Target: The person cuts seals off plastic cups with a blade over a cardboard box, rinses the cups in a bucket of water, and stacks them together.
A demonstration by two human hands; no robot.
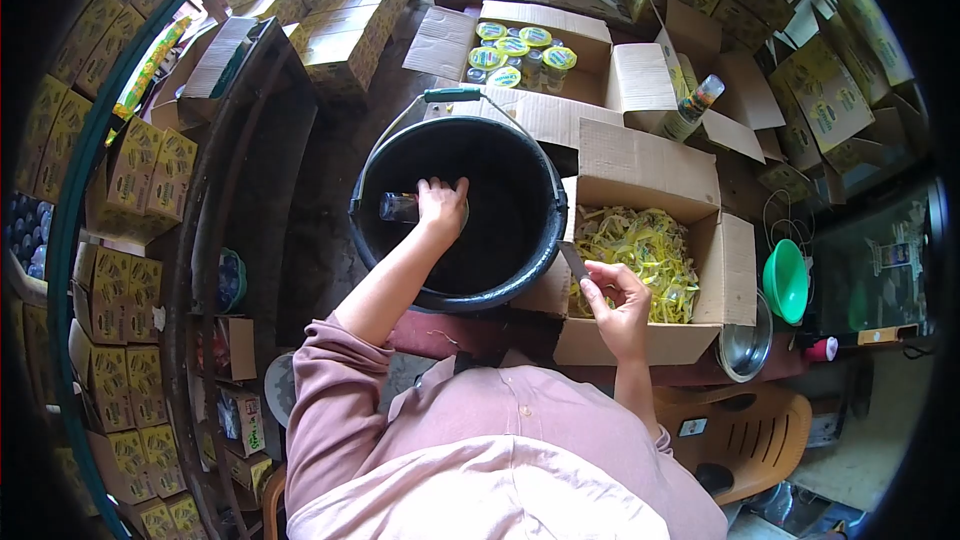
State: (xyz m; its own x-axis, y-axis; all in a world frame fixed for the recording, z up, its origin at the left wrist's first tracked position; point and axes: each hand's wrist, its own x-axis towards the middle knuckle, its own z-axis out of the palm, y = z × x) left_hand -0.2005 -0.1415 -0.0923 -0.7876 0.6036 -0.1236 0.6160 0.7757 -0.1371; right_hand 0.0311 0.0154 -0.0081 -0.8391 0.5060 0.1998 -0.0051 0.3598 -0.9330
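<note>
Left hand (pixel 441 206) clasps a clear cylindrical jar (pixel 397 207), pointing at a round black bucket's left rim (pixel 357 185). Right hand (pixel 620 305) pinches a flat dark strip (pixel 574 261).

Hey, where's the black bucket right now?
In the head view, the black bucket stands slightly left of centre, with the left hand over its opening and the carton of yellow strips close on its right.
</note>
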